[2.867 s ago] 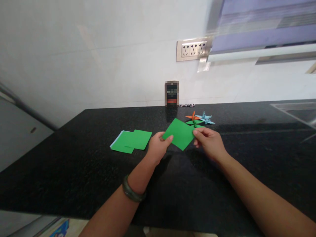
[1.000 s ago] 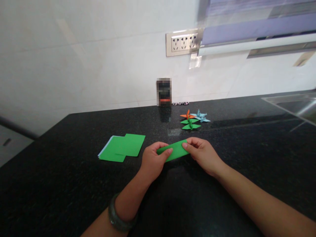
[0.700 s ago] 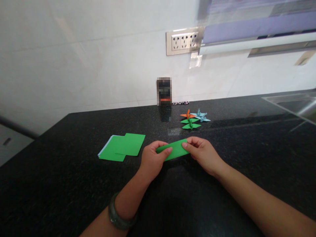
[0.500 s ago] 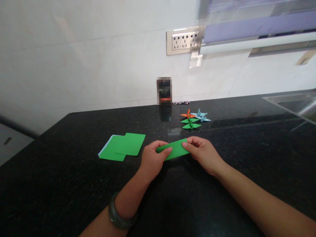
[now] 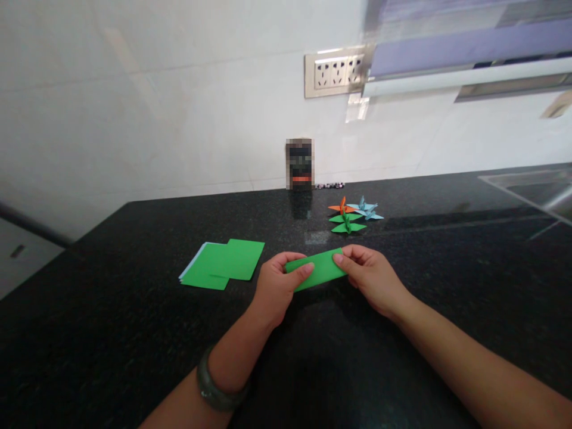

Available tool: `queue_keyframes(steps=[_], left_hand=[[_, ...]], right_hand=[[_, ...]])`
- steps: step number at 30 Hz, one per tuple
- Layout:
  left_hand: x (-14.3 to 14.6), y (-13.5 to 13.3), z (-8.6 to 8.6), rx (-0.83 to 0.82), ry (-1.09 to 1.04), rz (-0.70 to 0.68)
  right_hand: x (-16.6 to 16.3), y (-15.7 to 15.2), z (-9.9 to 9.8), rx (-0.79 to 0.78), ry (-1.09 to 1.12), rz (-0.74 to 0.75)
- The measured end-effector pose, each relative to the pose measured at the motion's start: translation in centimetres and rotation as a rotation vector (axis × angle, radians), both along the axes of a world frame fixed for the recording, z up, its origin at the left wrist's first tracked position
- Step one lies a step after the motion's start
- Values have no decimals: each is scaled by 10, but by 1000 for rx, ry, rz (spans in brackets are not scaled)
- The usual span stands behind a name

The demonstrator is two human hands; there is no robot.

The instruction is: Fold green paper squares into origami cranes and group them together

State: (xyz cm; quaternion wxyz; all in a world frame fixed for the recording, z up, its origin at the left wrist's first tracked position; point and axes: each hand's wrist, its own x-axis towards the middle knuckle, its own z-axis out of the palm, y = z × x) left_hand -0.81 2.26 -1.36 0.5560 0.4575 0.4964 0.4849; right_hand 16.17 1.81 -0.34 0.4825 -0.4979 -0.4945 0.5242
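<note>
A green sheet of origami paper point(image 5: 320, 271), folded into a narrow rectangle, is held tilted above the dark countertop. My left hand point(image 5: 279, 286) grips its left end, thumb on top and fingers behind. At the right end, my right hand point(image 5: 369, 274) pinches the upper corner between thumb and fingers. Left of my hands lie flat green paper squares point(image 5: 208, 268), overlapping, with pale blue edges showing beneath. Beyond my right hand stand folded paper cranes: an orange crane point(image 5: 342, 208), light blue cranes point(image 5: 369, 210) and green cranes point(image 5: 347, 227).
Against the tiled wall stands a small blurred-out dark object point(image 5: 300, 164), with a beaded strand point(image 5: 330, 186) beside it. A sink edge point(image 5: 504, 182) is at the far right. Wall sockets point(image 5: 337, 72) sit above the black countertop point(image 5: 111, 333).
Both hands keep their hold on the folded green paper, which looks almost the same. The whole view has shifted slightly.
</note>
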Motion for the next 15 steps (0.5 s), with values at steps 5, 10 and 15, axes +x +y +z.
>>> queue_keyframes(steps=[5,10,15], left_hand=[[1,1,-2,-63,-192,-15],[1,0,-2,-55,-142,-25],[1,0,-3,-37,-97,-3]], right_hand=[[-1,1,-2,16,19,-19],[-1,0,-2,15,10,-21],[-1,1,-2,12,23,-16]])
